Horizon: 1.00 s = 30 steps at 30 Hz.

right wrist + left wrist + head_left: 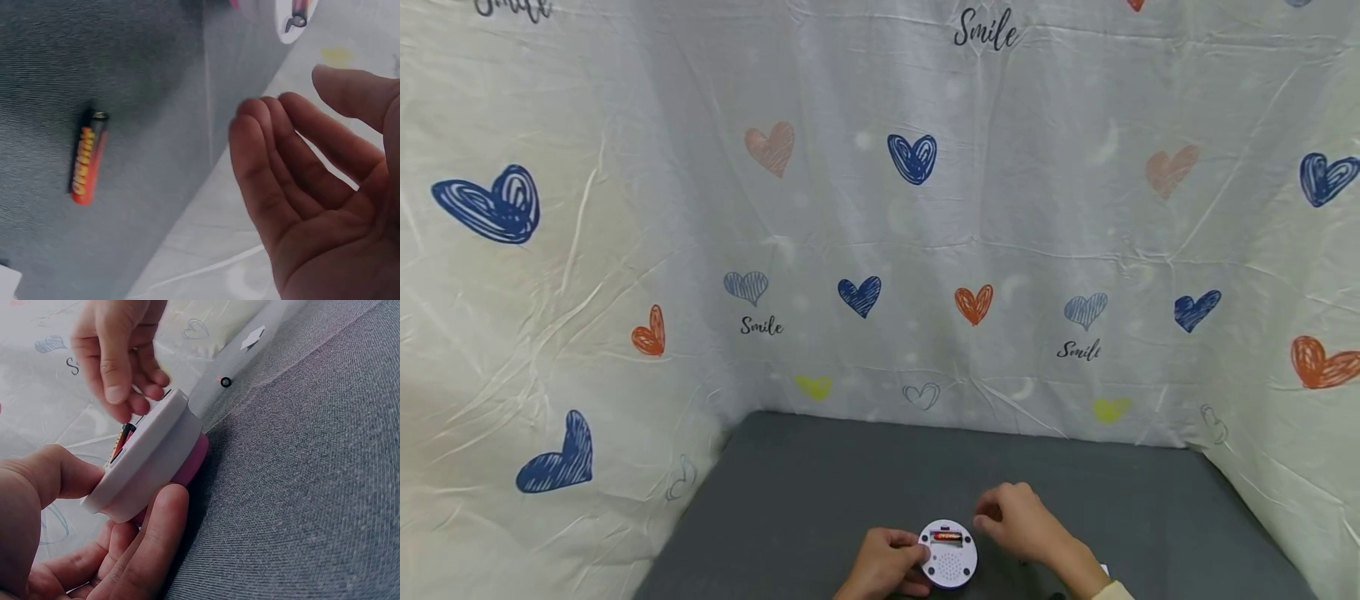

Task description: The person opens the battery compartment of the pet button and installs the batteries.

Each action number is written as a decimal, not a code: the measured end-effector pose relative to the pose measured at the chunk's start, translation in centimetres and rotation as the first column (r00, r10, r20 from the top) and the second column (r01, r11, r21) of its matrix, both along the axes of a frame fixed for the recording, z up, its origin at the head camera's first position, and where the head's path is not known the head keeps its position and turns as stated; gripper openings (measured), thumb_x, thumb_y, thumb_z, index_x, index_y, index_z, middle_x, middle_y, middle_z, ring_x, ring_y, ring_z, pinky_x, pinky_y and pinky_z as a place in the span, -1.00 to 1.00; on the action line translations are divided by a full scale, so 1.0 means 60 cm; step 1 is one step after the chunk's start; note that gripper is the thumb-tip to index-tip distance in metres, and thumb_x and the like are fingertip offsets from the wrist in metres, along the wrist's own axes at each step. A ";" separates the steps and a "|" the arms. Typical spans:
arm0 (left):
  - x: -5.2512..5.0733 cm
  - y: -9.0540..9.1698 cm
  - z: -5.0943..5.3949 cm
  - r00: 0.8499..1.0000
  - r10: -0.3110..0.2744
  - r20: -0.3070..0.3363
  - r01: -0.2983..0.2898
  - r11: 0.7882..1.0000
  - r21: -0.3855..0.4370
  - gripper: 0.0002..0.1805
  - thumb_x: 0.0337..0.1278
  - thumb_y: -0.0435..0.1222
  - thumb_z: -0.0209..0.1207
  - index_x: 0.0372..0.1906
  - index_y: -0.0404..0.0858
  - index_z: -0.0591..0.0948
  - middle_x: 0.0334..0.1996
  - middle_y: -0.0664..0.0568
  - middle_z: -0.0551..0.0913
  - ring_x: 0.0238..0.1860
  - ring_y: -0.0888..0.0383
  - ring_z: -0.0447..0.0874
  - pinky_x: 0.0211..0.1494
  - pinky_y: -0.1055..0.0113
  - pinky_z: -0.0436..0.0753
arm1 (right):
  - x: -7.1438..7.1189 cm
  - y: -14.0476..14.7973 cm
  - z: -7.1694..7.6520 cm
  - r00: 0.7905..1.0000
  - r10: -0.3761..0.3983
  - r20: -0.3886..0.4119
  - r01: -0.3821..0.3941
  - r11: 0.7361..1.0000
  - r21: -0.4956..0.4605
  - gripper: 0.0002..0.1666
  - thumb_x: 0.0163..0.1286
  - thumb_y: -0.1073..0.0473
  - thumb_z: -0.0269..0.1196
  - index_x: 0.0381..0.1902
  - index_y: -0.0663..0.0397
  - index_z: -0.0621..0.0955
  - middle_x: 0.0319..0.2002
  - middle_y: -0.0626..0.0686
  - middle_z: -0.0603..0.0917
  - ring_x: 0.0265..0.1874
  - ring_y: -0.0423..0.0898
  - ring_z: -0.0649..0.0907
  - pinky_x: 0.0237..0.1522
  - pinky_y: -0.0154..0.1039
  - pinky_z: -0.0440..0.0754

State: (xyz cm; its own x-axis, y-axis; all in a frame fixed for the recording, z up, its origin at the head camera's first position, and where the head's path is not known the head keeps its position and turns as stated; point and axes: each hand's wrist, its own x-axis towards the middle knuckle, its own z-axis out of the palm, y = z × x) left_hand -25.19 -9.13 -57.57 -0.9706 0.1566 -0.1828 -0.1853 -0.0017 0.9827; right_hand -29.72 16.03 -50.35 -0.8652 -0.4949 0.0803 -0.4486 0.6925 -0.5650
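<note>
In the head view my left hand [883, 565] grips a round white device [951, 571] by its edge, thumb on the face and fingers beneath. The face has small dots of holes, dark feet and an uncovered battery slot with a red battery [947, 537] in it. Pink shows on the underside of the device [147, 462] in the left wrist view. To the right of it is my right hand [1018, 523], fingers loosely bent, holding nothing. A loose red and black battery [89, 162] lies on the table near my right hand in the right wrist view.
A dark grey cloth covers the table [820, 475]. A white piece [253, 337] lies farther along it, partly cut off in the right wrist view. White curtains [865, 217] printed with hearts and "Smile" stand behind the table and at both sides.
</note>
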 end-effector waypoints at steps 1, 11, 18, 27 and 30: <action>0.000 0.000 0.000 1.000 0.000 -0.001 0.000 1.000 -0.001 -0.76 0.19 -0.47 0.27 -0.09 -0.57 0.69 -0.39 -0.09 0.77 -0.50 0.06 0.84 -0.39 0.20 0.93 | 0.000 0.003 -0.003 0.999 -0.005 0.032 0.005 1.000 -0.008 -0.92 0.43 0.14 0.48 -0.24 0.01 0.84 -0.35 -0.14 0.81 -0.37 -0.25 0.71 -0.38 -0.25 0.73; 0.001 -0.001 0.005 1.000 -0.001 -0.001 0.001 1.000 -0.010 -0.74 0.21 -0.46 0.30 -0.07 -0.58 0.70 -0.35 -0.12 0.77 -0.49 0.03 0.86 -0.39 0.21 0.92 | 0.003 0.006 -0.040 0.982 0.027 0.187 -0.005 0.993 -0.119 -0.83 0.45 0.07 0.47 -0.21 0.04 0.87 -0.35 -0.08 0.86 -0.43 -0.26 0.70 -0.47 -0.34 0.66; 0.001 -0.001 0.002 1.000 -0.001 -0.013 0.001 1.000 -0.003 -0.74 0.20 -0.46 0.30 -0.06 -0.57 0.69 -0.35 -0.11 0.78 -0.49 0.02 0.86 -0.40 0.21 0.92 | 0.004 -0.004 -0.051 0.973 0.028 0.231 0.016 0.982 -0.186 -0.85 0.50 0.11 0.42 -0.22 0.03 0.86 -0.46 -0.08 0.79 -0.53 -0.21 0.68 -0.57 -0.36 0.68; 0.000 -0.001 0.001 1.000 -0.004 -0.001 0.004 1.000 -0.006 -0.74 0.19 -0.45 0.29 -0.06 -0.56 0.69 -0.35 -0.12 0.78 -0.48 0.04 0.85 -0.39 0.22 0.92 | 0.004 -0.012 -0.060 0.977 0.014 0.212 0.035 0.974 -0.223 -0.86 0.47 0.12 0.45 -0.28 0.03 0.85 -0.51 -0.12 0.76 -0.58 -0.26 0.65 -0.60 -0.39 0.67; 0.001 -0.002 0.003 1.000 -0.003 0.004 0.003 1.000 -0.010 -0.75 0.19 -0.46 0.30 -0.07 -0.55 0.69 -0.35 -0.11 0.78 -0.48 0.04 0.85 -0.39 0.21 0.92 | 0.005 -0.014 -0.060 0.970 0.006 0.243 0.057 0.966 -0.253 -0.88 0.46 0.16 0.45 -0.29 0.06 0.84 -0.50 -0.09 0.76 -0.56 -0.22 0.66 -0.61 -0.37 0.68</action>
